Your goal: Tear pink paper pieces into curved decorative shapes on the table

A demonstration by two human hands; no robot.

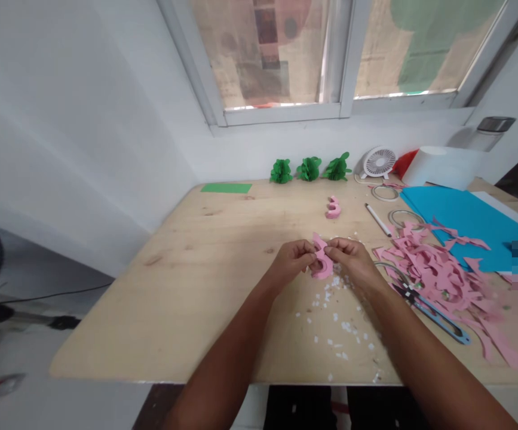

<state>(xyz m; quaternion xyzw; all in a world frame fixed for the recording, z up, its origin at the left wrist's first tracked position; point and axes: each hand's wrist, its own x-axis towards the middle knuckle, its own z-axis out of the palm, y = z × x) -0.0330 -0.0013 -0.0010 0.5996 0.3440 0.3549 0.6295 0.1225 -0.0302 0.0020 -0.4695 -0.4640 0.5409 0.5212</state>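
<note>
A curved pink paper piece point(324, 267) is held up between my two hands over the wooden table. My left hand point(295, 258) pinches its left side with thumb and fingers. On its right side my right hand point(347, 255) grips it near the middle, also with closed fingertips. Just beyond them lies another curved pink piece point(333, 208). Small white paper bits point(346, 326) are scattered on the table below and between my forearms. A heap of pink paper scraps point(438, 269) lies to the right, with blue-handled scissors point(438, 313) at its near edge.
Three green paper shapes point(309, 169) stand along the wall, left of a small white fan point(379, 162). A green strip point(226, 188) lies at the back left. Right of my hands are a white pen point(377, 220), tape rolls point(406, 219) and blue sheets point(474, 221).
</note>
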